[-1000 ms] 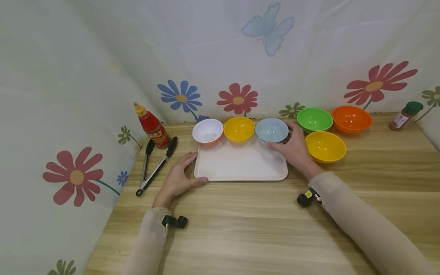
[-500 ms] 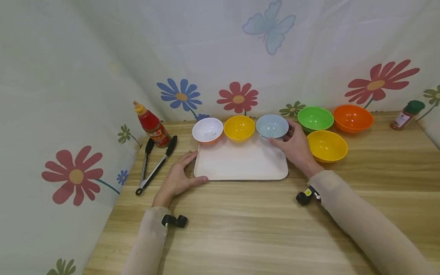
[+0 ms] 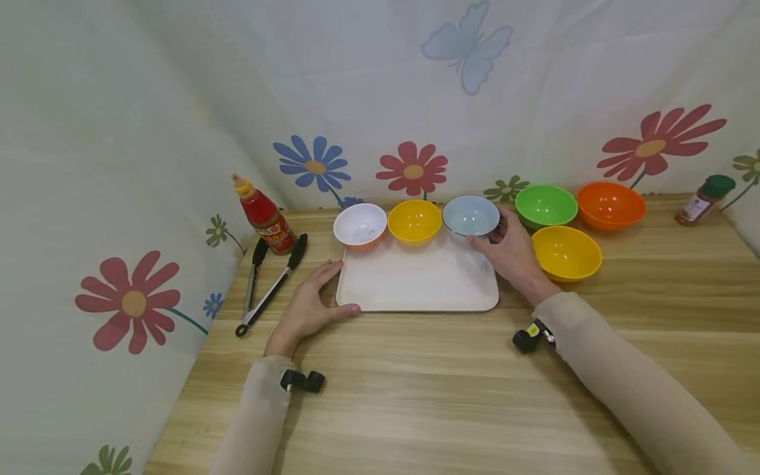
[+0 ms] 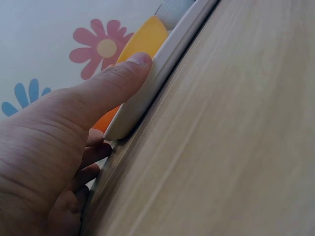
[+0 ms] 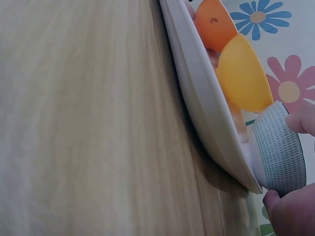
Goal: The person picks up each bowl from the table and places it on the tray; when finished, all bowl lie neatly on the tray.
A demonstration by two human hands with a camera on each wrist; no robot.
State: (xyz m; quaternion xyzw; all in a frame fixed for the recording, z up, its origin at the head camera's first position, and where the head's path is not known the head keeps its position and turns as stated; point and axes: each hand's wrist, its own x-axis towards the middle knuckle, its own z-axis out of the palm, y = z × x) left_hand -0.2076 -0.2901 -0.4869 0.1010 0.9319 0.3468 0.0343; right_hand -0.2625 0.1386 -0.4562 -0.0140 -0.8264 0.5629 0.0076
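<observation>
My right hand (image 3: 515, 254) holds a pale blue bowl (image 3: 471, 216) at the tray's back right corner, thumb at the front of its rim and fingers around its right side. In the right wrist view this bowl (image 5: 279, 147) has a patterned outside and tilts with the camera's slant. My left hand (image 3: 309, 302) spans the front left corner of a white rectangular tray (image 3: 415, 284), its thumb stretched along the front edge and its fingers at the left edge. On the tray's back side stand a white bowl (image 3: 360, 224) with an orange outside and a yellow bowl (image 3: 414, 221).
Right of the tray are a green bowl (image 3: 546, 206), an orange bowl (image 3: 611, 206) and another yellow bowl (image 3: 567, 254). A small green-capped bottle (image 3: 704, 200) stands far right. Tongs (image 3: 270, 290) and a red sauce bottle (image 3: 264, 218) are on the left. A flowered curtain (image 3: 356, 79) hangs behind.
My right hand has shifted the pale blue bowl slightly back, bringing it about level with the white and yellow bowls. My left hand stays at the tray's corner.
</observation>
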